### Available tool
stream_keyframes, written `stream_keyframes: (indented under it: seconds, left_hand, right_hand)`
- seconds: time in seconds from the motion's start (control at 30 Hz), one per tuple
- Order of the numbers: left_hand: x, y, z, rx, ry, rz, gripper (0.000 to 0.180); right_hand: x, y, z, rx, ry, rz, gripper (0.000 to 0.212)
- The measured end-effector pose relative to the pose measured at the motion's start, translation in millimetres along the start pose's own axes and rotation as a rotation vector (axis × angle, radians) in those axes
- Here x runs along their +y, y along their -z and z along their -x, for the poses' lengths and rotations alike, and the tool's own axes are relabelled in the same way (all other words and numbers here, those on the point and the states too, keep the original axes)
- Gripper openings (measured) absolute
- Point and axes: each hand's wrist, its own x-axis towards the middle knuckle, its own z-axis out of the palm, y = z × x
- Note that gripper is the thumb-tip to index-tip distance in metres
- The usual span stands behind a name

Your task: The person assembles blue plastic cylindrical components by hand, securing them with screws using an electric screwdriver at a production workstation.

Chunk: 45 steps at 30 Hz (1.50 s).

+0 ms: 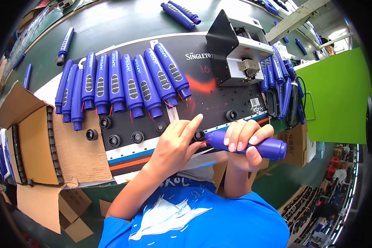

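My right hand (248,142) is wrapped round a blue plastic tube (275,149), held nearly level above the front edge of the bench mat. From the tube's left end comes a short red wire (206,141). There my left hand (173,142) holds a round black cap (199,135) between thumb and fingers, with the index finger stretched out past it. Whether the cap touches the tube is hard to make out. Several loose black caps (137,137) lie left of my left hand, and one more cap (232,115) lies beyond the right hand.
A row of blue tubes (115,82) with red wires lies on the black mat (198,99). Behind the right hand stands a white and black bench machine (246,53), with more tubes (277,68) heaped beside it. An open cardboard box (76,144) sits at left.
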Motion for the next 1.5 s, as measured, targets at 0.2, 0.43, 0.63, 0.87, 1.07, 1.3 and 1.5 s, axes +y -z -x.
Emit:
stream_keyframes:
  seconds: [0.2,0.43,0.63,0.87,1.07,1.3,1.5]
  left_hand:
    - [-5,-2,1,0.077,-0.008,0.026,0.069]
    - [-8,-1,1,0.052,0.031,0.042,0.068]
    - [-9,-2,0,0.043,0.05,0.033,0.067]
    - [4,6,-3,0.107,-0.026,0.124,0.074]
    - [25,28,-5,0.155,-0.122,0.147,0.087]
    - [10,22,12,0.106,0.088,0.123,0.095]
    - [21,28,8,-0.003,0.212,0.416,0.099]
  right_hand:
    - [7,-2,-9,-0.163,-0.1,0.098,0.02]
    - [20,-9,-19,-0.197,-0.206,0.131,0.021]
    - [33,-17,-20,-0.202,-0.218,0.168,0.02]
    - [7,-23,-28,-0.224,-0.144,0.125,0.022]
    - [-14,-31,-47,-0.391,-0.017,0.2,0.019]
    - [39,-21,-18,-0.374,-0.187,0.437,0.021]
    - [38,-17,-24,0.126,-0.432,-0.378,0.016]
